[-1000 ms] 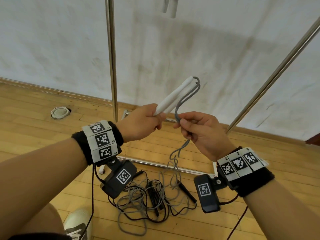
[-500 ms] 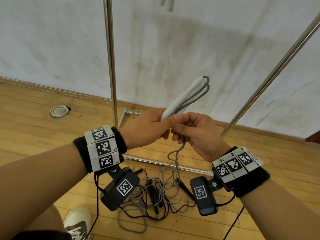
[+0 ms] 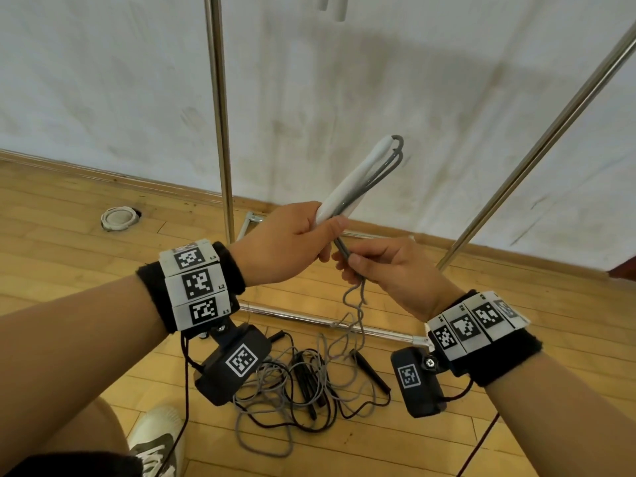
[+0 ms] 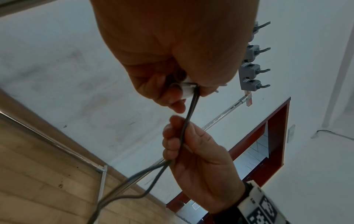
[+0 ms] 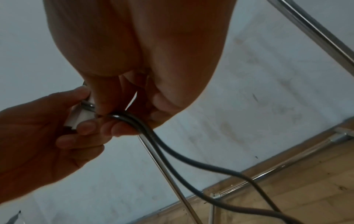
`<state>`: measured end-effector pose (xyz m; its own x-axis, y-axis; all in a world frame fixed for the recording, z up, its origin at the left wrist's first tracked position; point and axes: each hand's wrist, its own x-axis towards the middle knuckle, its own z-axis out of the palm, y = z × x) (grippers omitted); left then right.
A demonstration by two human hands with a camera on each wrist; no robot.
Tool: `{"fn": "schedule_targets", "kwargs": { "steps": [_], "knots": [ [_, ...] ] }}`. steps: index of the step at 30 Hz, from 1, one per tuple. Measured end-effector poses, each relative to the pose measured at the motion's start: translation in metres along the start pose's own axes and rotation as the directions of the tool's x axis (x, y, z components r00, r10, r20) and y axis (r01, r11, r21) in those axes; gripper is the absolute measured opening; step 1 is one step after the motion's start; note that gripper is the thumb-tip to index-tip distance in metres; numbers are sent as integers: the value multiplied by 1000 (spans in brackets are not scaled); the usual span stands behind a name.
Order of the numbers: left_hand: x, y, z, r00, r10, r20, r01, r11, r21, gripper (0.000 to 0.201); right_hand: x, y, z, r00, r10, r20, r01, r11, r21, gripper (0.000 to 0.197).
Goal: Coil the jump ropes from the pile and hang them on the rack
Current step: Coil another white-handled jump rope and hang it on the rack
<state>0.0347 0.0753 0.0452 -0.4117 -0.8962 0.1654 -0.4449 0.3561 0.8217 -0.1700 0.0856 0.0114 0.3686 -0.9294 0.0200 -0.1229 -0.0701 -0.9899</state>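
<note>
My left hand (image 3: 303,235) grips two white jump rope handles (image 3: 354,180) together, tips pointing up and to the right. Their grey cord (image 3: 375,177) loops off the tips and runs back down along them. Just below, my right hand (image 3: 371,266) pinches the doubled grey cord (image 4: 184,130); the same two strands (image 5: 153,136) leave its fingers in the right wrist view. The cord hangs down to a tangled pile of grey and black ropes (image 3: 309,383) on the wood floor. The chrome rack's upright pole (image 3: 218,108) stands behind the hands.
A slanted chrome rack bar (image 3: 537,146) crosses the right side and a base bar (image 3: 309,318) lies on the floor. White handles (image 3: 332,6) hang at the top edge. A white coil (image 3: 118,218) lies by the wall. My shoe (image 3: 155,438) is at lower left.
My right hand has slid down the doubled cord, away from the left hand. The handles have tilted a little more upright in my left hand.
</note>
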Motion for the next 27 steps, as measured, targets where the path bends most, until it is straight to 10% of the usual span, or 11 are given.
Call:
{"fn": "schedule_targets", "kwargs": {
  "steps": [7, 13, 23, 27],
  "knots": [
    [1, 6, -3, 1000, 9, 7, -9, 1000, 13, 40, -6, 9, -2, 979, -104, -173, 35, 932, -361, 34],
    [-6, 12, -6, 974, 79, 212, -80, 997, -1, 32, -9, 20, -20, 992, -78, 102, 114, 900, -421, 22],
    [-17, 6, -10, 772, -46, 634, -151, 955, 253, 23, -3, 20, -39, 972, 203, 119, -60, 701, -710, 28],
    [-21, 1, 5, 682, -198, 704, -243, 847, 474, 35, 1, 8, -27, 949, 235, 209, -41, 751, -659, 30]
  ]
}}
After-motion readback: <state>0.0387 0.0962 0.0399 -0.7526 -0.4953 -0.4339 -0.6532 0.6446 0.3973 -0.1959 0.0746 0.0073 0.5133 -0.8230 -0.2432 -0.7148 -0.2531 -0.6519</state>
